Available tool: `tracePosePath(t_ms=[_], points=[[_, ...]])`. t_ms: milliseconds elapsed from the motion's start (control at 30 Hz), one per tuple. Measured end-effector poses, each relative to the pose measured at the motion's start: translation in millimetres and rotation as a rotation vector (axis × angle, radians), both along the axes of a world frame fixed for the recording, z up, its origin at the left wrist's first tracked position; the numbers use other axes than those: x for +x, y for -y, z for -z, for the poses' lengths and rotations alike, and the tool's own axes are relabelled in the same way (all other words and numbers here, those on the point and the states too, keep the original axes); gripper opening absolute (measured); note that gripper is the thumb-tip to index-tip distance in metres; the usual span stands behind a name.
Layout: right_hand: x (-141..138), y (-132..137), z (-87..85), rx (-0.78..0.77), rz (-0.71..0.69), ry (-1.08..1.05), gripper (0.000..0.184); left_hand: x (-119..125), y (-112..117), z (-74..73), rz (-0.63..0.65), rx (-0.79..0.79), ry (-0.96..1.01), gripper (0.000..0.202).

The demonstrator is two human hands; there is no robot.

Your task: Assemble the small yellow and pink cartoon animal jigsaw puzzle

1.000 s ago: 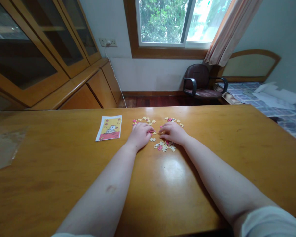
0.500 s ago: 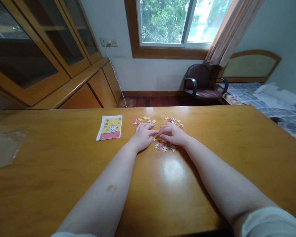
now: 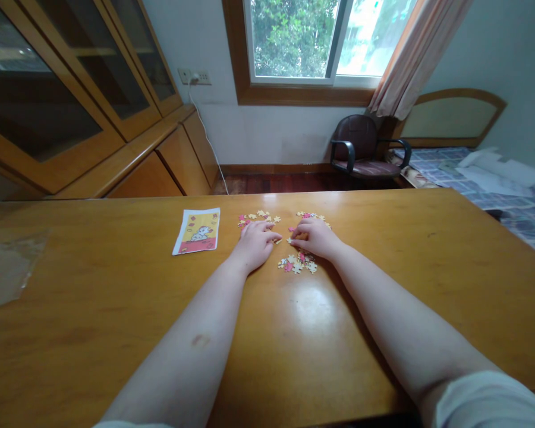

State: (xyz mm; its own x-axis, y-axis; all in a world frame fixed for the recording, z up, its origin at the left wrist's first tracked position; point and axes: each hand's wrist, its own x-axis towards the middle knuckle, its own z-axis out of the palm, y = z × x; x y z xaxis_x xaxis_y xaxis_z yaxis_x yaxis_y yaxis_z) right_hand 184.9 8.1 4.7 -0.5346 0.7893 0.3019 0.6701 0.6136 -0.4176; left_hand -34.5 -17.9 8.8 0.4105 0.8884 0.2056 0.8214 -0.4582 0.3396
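My left hand point(image 3: 255, 246) rests low over the table, its thumb and fingertips closed at a small yellowish puzzle piece point(image 3: 278, 241). Across a narrow gap, my right hand point(image 3: 315, 238) pinches a pale puzzle piece point(image 3: 289, 240) between thumb and fingers. Loose pink and cream pieces point(image 3: 261, 213) lie beyond my left hand, partly covered by it. Another group of pieces point(image 3: 307, 215) is behind my right hand. Nearer to me, a small heap of pieces point(image 3: 297, 267) lies below the right hand.
A picture card point(image 3: 198, 232) of a white cartoon animal on yellow and pink lies left of my left hand. A clear plastic bag point(image 3: 9, 267) is at the table's left end. Beyond the wooden table point(image 3: 116, 309) stand a cabinet point(image 3: 147, 172), an armchair point(image 3: 359, 145) and a bed point(image 3: 455, 172).
My hands have drawn slightly apart from nearly touching. The right has shifted up a little, and a pale piece now shows at its fingertips. The card and the heaps stay put.
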Motion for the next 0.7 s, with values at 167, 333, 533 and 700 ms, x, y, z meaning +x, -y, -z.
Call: tracePosePath(t_ms=[167,333,533,700], points=[[2.3,-5.4,4.2,0.020,0.113,-0.034,0.007,-0.4,0.2,-2.1,0.011,0.021,0.042,0.035],[3.8,-6.5,5.6,0.096,0.235,-0.007,0.005,2.0,4.4,-6.9,0.244,0.032,0.079,0.036],[2.1,-2.1,4.5,0.089,0.188,0.004,0.020,7.8,12.4,-9.7,0.360,0.005,0.048,0.022],[0.5,-0.9,2.5,0.086,0.215,-0.042,0.024,10.1,14.6,-12.3,0.364,-0.031,0.054,0.017]])
